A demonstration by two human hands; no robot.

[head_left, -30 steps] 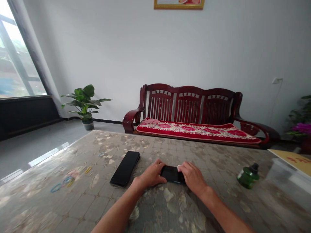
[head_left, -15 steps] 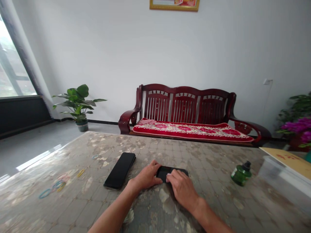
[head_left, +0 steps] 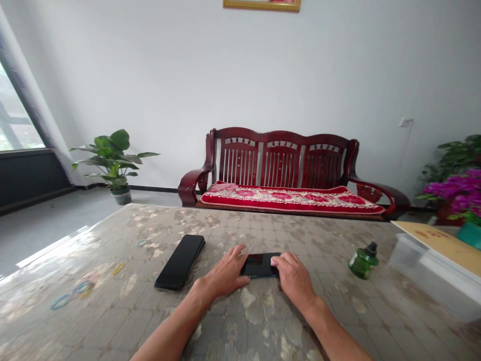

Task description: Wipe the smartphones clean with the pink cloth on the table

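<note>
A small black phone (head_left: 258, 265) lies flat on the patterned table (head_left: 240, 326) between my hands. My left hand (head_left: 224, 274) grips its left end, thumb and fingers curled against the edge. My right hand (head_left: 293, 277) is closed over its right end, fingertips pressed together on the screen. A pale spot shows at those fingertips; I cannot make out what it is. A larger black phone (head_left: 180, 262) lies face up just left of my left hand, untouched.
A green bottle (head_left: 362, 262) lies on the table to the right. Beyond it stands a clear plastic box (head_left: 428, 281) with a cardboard sheet (head_left: 439, 241) on top. Coloured rubber bands (head_left: 73, 295) are scattered at the left. A red wooden bench (head_left: 285, 173) stands behind the table.
My right hand slid left across the small phone's screen, then back to its right end. My left hand stayed on the left end. The view shifted slightly to the right.
</note>
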